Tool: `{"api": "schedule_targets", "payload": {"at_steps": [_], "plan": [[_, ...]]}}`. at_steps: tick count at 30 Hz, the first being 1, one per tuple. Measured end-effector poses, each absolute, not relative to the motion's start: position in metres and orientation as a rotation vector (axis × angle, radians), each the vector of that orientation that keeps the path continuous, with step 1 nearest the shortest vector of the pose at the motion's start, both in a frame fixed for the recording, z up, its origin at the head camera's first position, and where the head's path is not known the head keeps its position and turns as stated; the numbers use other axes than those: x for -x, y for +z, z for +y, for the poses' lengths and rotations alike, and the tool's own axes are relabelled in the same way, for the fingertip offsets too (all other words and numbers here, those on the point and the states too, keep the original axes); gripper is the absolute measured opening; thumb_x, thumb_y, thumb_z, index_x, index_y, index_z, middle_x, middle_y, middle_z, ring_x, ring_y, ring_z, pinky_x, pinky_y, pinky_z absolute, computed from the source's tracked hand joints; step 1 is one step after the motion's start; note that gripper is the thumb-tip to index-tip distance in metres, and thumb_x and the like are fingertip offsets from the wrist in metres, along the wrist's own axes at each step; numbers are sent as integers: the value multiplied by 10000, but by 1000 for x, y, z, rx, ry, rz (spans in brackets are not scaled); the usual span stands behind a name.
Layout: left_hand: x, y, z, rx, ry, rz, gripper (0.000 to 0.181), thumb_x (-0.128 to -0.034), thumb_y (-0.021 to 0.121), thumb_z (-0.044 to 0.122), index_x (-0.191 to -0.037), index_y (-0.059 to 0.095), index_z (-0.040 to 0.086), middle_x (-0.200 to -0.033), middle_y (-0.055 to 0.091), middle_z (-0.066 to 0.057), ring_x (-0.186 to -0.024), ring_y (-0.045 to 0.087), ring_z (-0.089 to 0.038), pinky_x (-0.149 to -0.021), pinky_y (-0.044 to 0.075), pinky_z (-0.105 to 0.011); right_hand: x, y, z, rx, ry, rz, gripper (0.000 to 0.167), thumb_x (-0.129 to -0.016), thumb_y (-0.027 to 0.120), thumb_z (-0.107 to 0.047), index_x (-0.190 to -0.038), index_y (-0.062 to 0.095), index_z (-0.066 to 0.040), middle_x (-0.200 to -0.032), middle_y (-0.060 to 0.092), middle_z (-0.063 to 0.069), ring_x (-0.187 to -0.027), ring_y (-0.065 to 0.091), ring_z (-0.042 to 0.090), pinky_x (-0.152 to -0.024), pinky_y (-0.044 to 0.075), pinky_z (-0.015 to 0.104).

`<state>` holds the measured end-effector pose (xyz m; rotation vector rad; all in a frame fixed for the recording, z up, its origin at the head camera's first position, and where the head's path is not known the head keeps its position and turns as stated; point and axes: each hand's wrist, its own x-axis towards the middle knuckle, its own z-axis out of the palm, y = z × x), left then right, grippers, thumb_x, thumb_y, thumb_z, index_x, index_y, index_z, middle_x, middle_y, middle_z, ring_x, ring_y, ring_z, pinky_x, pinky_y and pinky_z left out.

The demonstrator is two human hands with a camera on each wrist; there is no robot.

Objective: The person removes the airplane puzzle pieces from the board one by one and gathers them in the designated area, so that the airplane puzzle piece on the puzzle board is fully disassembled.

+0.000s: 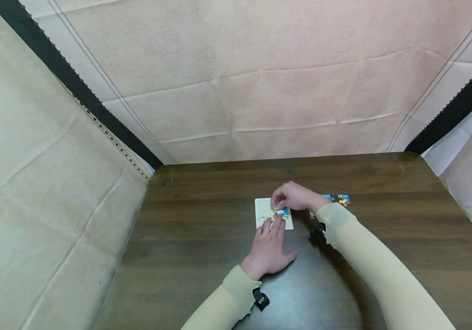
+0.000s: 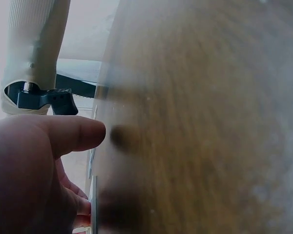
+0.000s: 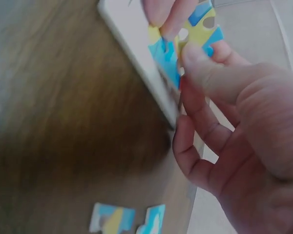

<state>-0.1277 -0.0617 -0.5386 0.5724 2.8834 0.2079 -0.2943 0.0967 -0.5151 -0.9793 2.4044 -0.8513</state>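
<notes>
A white-bordered puzzle board (image 1: 262,205) lies on the wooden table with colourful pieces on it. My right hand (image 1: 297,196) is at the board's upper right; in the right wrist view its thumb and fingers (image 3: 194,53) pinch a yellow and blue puzzle piece (image 3: 199,33). My left hand (image 1: 267,251) lies palm down, its extended fingertips on the lower part of the board and the thumb spread to the side. The left wrist view shows the left hand (image 2: 34,165) beside the board's edge (image 2: 93,204), with fingertips touching it.
Loose puzzle pieces (image 1: 344,200) lie on the table (image 1: 202,220) to the right of the board, partly behind the right wrist. Two of them, a yellow and blue piece (image 3: 118,219) and a blue piece (image 3: 155,219), show in the right wrist view. Pale cloth walls (image 1: 281,91) surround the table.
</notes>
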Motion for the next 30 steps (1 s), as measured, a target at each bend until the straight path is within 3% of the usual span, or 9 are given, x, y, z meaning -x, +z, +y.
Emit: {"api": "schedule_targets", "payload": {"at_steps": [8,12,17,30], "plan": [[126,-540,-62,-568,164,2883,944,-1015,530,698,-1709,265,117,-1786,182,-25,-1607,193,-331,-1250,266,-488,291,-518,98,977,-881,2405,102,-1002,777,-139,-1089,810,-182,-952,747,-109,-905,686,91,-900,578,386],[127,-542,-60,-569,136,2898,950,-1011,532,705,-1712,261,124,-1787,176,-19,-1611,196,-331,-1255,262,-484,289,-515,95,983,-816,2427,117,-1016,758,-161,-1126,797,-162,-911,702,-97,-852,633,110,-853,546,365],[127,-544,-58,-579,105,2910,953,-1010,520,713,-1711,262,122,-1789,168,-18,-1611,198,-330,-1254,267,-479,285,-511,92,944,-768,2435,104,-1012,748,-158,-1107,787,-144,-871,666,-60,-800,588,139,-786,513,348],[127,-543,-58,-566,138,2876,953,-1015,524,705,-1712,253,114,-1790,161,-37,-1606,192,-348,-1255,259,-499,286,-518,101,963,-931,2374,39,-1046,719,-158,-1070,748,-170,-975,712,-72,-915,653,140,-895,544,407]]}}
